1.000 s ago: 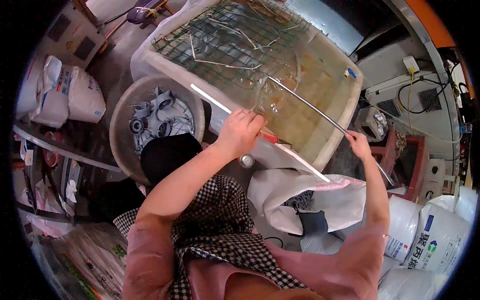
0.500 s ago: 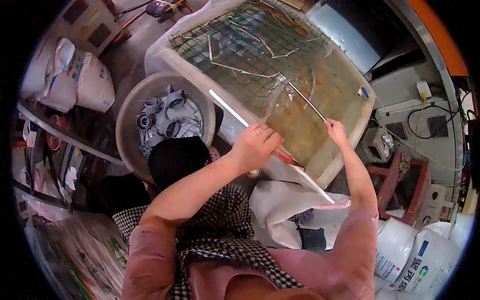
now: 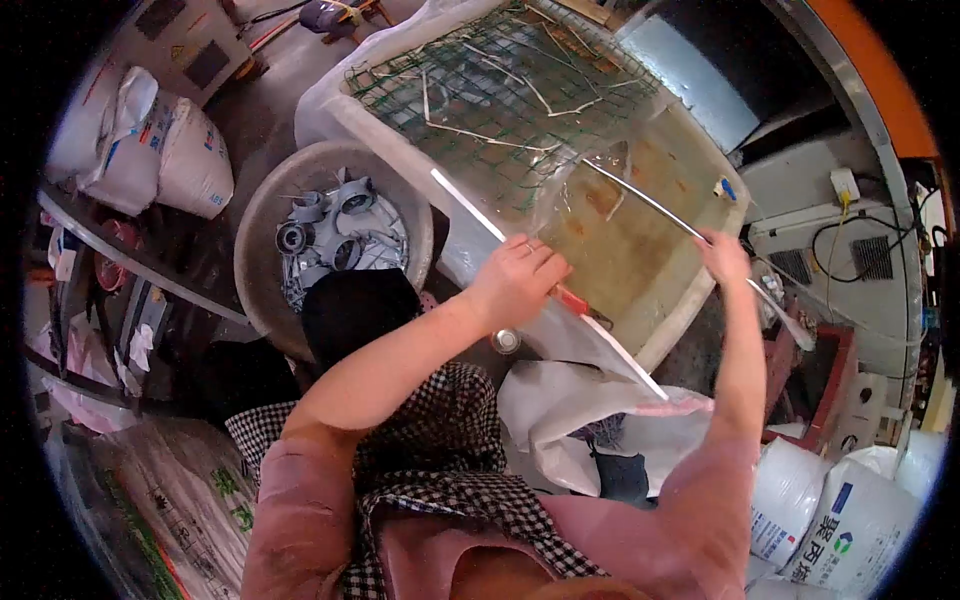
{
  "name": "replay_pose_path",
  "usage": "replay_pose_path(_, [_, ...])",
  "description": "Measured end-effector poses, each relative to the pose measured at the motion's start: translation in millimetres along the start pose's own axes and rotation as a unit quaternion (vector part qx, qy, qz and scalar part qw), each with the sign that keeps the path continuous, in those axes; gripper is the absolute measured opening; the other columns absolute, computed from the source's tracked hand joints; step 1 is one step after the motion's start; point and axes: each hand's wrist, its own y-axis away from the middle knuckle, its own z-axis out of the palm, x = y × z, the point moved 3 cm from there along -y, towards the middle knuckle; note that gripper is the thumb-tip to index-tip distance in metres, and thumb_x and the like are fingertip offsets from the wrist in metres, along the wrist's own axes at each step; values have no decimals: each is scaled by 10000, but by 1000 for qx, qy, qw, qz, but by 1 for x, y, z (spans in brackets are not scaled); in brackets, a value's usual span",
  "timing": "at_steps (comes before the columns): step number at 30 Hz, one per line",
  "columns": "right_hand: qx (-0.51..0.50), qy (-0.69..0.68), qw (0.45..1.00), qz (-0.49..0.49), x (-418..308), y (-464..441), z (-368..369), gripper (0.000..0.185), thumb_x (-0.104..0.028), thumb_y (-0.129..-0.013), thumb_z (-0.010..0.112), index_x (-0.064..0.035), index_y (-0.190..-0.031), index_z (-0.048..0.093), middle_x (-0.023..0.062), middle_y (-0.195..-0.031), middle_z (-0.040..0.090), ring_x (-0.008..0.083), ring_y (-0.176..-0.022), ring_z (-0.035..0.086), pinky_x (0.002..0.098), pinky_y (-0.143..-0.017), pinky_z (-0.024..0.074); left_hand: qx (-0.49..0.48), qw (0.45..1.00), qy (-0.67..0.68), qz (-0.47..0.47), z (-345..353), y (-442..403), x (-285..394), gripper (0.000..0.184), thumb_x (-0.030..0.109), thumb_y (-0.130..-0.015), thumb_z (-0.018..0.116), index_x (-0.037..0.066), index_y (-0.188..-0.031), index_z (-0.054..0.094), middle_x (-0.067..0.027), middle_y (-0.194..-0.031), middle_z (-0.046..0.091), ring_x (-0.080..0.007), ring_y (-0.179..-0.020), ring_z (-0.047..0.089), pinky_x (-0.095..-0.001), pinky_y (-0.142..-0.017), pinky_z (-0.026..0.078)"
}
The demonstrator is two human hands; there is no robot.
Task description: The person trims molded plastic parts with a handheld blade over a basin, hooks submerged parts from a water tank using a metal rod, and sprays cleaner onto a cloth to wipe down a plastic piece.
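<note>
My left hand is closed at the near rim of a water-filled tub, with a red-handled tool sticking out from under its fingers. A long white strip runs along the rim beneath that hand. My right hand is wrapped round a metal rod over the tub's right side; the rod's far end meets the water near a green net. Whitish strips lie on the net. Fingers of the left hand partly hide what it grips.
A round basin of grey plastic parts stands left of the tub. An open white sack lies below the near rim. Filled sacks stand at the left, others at the lower right. A red frame is at the right.
Since half a second ago my right hand has moved right and slightly up, away from the water, with more rod showing ahead of it. My left hand has barely moved.
</note>
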Motion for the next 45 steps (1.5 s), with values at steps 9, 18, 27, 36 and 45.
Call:
replay_pose_path(9, [22, -6, 998, 60, 129, 147, -100, 274, -300, -785, 610, -107, -973, 660, 170, -905, 633, 324, -857, 597, 367, -789, 448, -38, 999, -28, -28, 4, -15, -1, 160, 88, -692, 600, 50, -818, 510, -93, -708, 539, -258, -722, 545, -335, -678, 395])
replay_pose_path(18, [21, -240, 969, -48, 122, 105, -11, 252, -184, -835, 570, 19, -981, 600, 36, -792, 608, 104, -728, 509, 244, -657, 410, 3, 999, -33, 9, 18, -22, -9, 77, 108, -718, 546, 67, -766, 502, -74, -684, 557, -250, -703, 566, -357, -659, 404])
replay_pose_path(27, [-178, -4, 974, -138, 81, 13, 156, 470, -187, -756, 587, -40, -1187, 469, 245, -1066, 547, 363, -1019, 517, 374, -876, 402, -63, 996, 2, -60, 30, -43, -15, 125, 149, -751, 550, 53, -827, 522, -116, -808, 557, -302, -821, 537, -392, -751, 400])
replay_pose_path(36, [142, -225, 940, -212, -69, 4, -83, 339, -213, -897, 490, -25, -1180, 500, 149, -1128, 556, 214, -1029, 533, 299, -862, 410, 125, 964, 142, -186, -144, -5, -36, 212, 44, -777, 503, 49, -952, 622, -117, -945, 595, -277, -918, 542, -343, -813, 438])
replay_pose_path(45, [4, -203, 846, -493, -413, 65, -90, 232, -110, -807, 581, 4, -1009, 582, 144, -988, 590, 269, -891, 584, 316, -781, 448, 209, 704, 86, -674, -303, 248, -183, 248, 294, -866, 529, 63, -870, 619, 29, -614, 480, -82, -534, 414, -246, -482, 322])
